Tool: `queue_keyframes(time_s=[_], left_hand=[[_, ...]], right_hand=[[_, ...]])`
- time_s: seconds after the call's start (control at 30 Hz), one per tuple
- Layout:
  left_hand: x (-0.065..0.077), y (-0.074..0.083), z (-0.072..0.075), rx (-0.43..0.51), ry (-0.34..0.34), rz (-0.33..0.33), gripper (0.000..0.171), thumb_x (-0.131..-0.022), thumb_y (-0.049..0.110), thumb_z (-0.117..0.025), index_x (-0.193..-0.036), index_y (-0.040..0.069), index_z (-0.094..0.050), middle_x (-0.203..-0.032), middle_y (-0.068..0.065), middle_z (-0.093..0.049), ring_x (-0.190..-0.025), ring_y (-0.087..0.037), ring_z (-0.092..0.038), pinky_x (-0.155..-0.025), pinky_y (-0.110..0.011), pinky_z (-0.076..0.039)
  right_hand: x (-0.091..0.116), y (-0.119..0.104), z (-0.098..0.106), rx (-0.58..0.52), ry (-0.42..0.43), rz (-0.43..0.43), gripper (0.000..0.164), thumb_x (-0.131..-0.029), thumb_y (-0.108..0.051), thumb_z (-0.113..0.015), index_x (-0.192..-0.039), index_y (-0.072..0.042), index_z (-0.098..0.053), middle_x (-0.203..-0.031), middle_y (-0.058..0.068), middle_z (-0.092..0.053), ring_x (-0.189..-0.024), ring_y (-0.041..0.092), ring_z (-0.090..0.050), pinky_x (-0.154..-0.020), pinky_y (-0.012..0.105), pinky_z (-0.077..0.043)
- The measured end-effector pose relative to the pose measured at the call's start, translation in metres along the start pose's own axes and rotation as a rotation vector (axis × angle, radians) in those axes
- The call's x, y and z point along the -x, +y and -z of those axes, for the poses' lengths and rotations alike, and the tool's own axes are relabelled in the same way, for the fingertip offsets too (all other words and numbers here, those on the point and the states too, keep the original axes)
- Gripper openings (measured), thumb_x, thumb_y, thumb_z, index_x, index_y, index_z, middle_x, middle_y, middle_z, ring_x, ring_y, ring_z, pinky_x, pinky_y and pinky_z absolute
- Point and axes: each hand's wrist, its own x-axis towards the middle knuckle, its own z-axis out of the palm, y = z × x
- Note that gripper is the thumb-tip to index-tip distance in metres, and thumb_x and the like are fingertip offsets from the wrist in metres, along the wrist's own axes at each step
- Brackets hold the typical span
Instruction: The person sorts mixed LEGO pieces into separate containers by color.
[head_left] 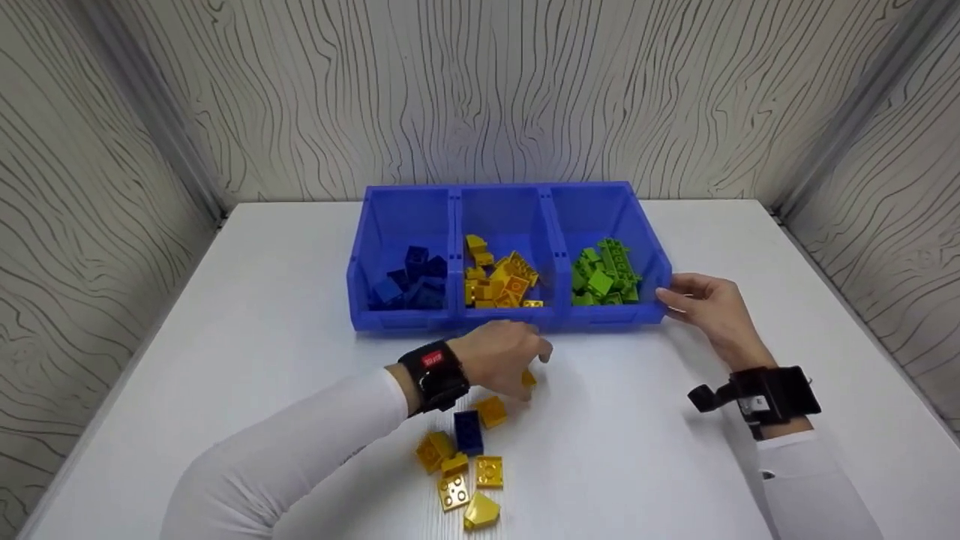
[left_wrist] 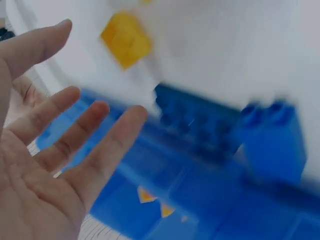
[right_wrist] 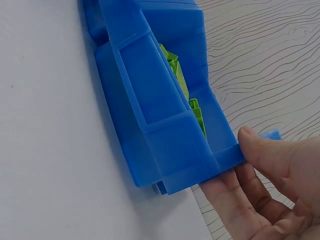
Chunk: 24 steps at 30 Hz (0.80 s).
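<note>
My left hand (head_left: 499, 356) hovers over the table in front of the blue three-compartment bin (head_left: 420, 322). Its fingers are spread in the left wrist view, with nothing between them. A yellow brick (head_left: 529, 378) shows partly beneath that hand. Blurred in the left wrist view are a yellow brick (left_wrist: 126, 40), a studded blue brick (left_wrist: 197, 120) and a taller blue brick (left_wrist: 274, 142). At the bin's right end, my right hand (head_left: 709, 307) grips the edge, thumb on the rim (right_wrist: 227, 156) and fingers below.
Loose yellow bricks (head_left: 489, 472) and a dark blue brick (head_left: 469, 432) lie on the white table (head_left: 615, 465). From left to right, the compartments hold blue bricks (head_left: 416, 281), yellow bricks (head_left: 495, 281) and green bricks (head_left: 604, 274). A wood-patterned wall (head_left: 495, 90) stands behind.
</note>
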Motion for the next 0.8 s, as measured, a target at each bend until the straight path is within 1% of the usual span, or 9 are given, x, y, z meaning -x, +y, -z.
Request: queue_keyframes(time_s=[0.07,0.13,0.2,0.27,0.33,0.4,0.53,0.7,0.8], left_hand=[[0.0,-0.001,-0.009,0.04,-0.02,-0.011,0.034,-0.079,0.025,-0.08,-0.109,0.015,-0.07,-0.1,0.0,-0.069,-0.086,-0.012,-0.06,-0.075,-0.021,-0.055],[-0.002,-0.001,-0.014,0.089,-0.037,-0.024,0.023,-0.08,0.016,-0.078,-0.101,0.014,-0.07,-0.092,0.001,-0.065,-0.08,-0.012,-0.056,-0.067,-0.018,-0.051],[-0.004,0.0,-0.015,0.113,-0.047,-0.032,0.018,-0.079,0.009,-0.077,-0.095,0.013,-0.069,-0.086,0.002,-0.061,-0.076,-0.012,-0.053,-0.062,-0.016,-0.048],[-0.006,0.001,-0.012,0.118,-0.044,-0.037,0.02,-0.078,0.01,-0.079,-0.095,0.013,-0.069,-0.086,0.002,-0.062,-0.077,-0.012,-0.053,-0.063,-0.015,-0.048],[-0.007,0.001,-0.005,0.11,-0.026,-0.041,0.022,-0.077,0.011,-0.08,-0.097,0.012,-0.07,-0.09,0.001,-0.065,-0.081,-0.012,-0.056,-0.066,-0.015,-0.051],[-0.009,-0.002,0.004,0.104,0.01,-0.039,0.024,-0.077,0.01,-0.08,-0.099,0.011,-0.072,-0.095,-0.001,-0.069,-0.086,-0.013,-0.061,-0.071,-0.016,-0.054],[-0.011,-0.014,0.029,0.104,0.092,0.001,0.027,-0.077,0.01,-0.08,-0.103,0.009,-0.073,-0.103,-0.003,-0.072,-0.095,-0.016,-0.065,-0.078,-0.021,-0.058],[-0.014,-0.04,0.056,0.099,0.196,0.129,0.026,-0.079,0.006,-0.076,-0.104,0.008,-0.072,-0.108,-0.005,-0.07,-0.1,-0.019,-0.065,-0.083,-0.026,-0.06],[-0.017,-0.054,0.065,0.124,0.236,0.202,0.028,-0.079,0.002,-0.073,-0.107,0.006,-0.071,-0.11,-0.006,-0.069,-0.1,-0.02,-0.064,-0.085,-0.029,-0.06]], right_hand=[[0.001,0.0,0.001,0.006,0.004,0.003,0.059,-0.086,-0.026,-0.074,-0.131,0.006,-0.053,-0.099,-0.009,-0.067,-0.091,0.004,-0.067,-0.083,0.021,-0.06],[0.002,0.001,0.001,0.007,0.007,0.007,0.06,-0.086,-0.026,-0.074,-0.131,0.007,-0.052,-0.098,-0.01,-0.067,-0.09,0.004,-0.067,-0.083,0.02,-0.06],[0.002,0.0,0.001,0.006,0.007,0.012,0.06,-0.086,-0.026,-0.074,-0.131,0.007,-0.052,-0.097,-0.011,-0.067,-0.09,0.004,-0.067,-0.083,0.02,-0.06],[0.002,0.0,0.001,0.0,0.004,0.006,0.059,-0.086,-0.025,-0.074,-0.131,0.007,-0.053,-0.097,-0.01,-0.067,-0.09,0.004,-0.067,-0.083,0.021,-0.06],[0.002,-0.001,0.001,-0.001,0.002,0.001,0.058,-0.086,-0.025,-0.073,-0.131,0.006,-0.053,-0.098,-0.01,-0.067,-0.091,0.004,-0.067,-0.084,0.021,-0.06],[0.001,-0.001,0.0,0.002,0.002,-0.003,0.058,-0.086,-0.026,-0.073,-0.131,0.006,-0.053,-0.099,-0.01,-0.067,-0.091,0.004,-0.067,-0.084,0.021,-0.06],[0.001,-0.003,-0.001,0.002,0.004,-0.011,0.058,-0.086,-0.026,-0.073,-0.131,0.005,-0.053,-0.099,-0.009,-0.066,-0.091,0.005,-0.067,-0.084,0.021,-0.059],[0.0,-0.003,-0.001,0.021,0.002,-0.009,0.058,-0.087,-0.027,-0.073,-0.131,0.005,-0.053,-0.1,-0.01,-0.066,-0.092,0.004,-0.067,-0.085,0.021,-0.059],[-0.001,-0.003,-0.002,0.004,0.004,-0.007,0.056,-0.087,-0.025,-0.073,-0.129,0.005,-0.055,-0.099,-0.009,-0.066,-0.091,0.005,-0.067,-0.085,0.022,-0.059]])
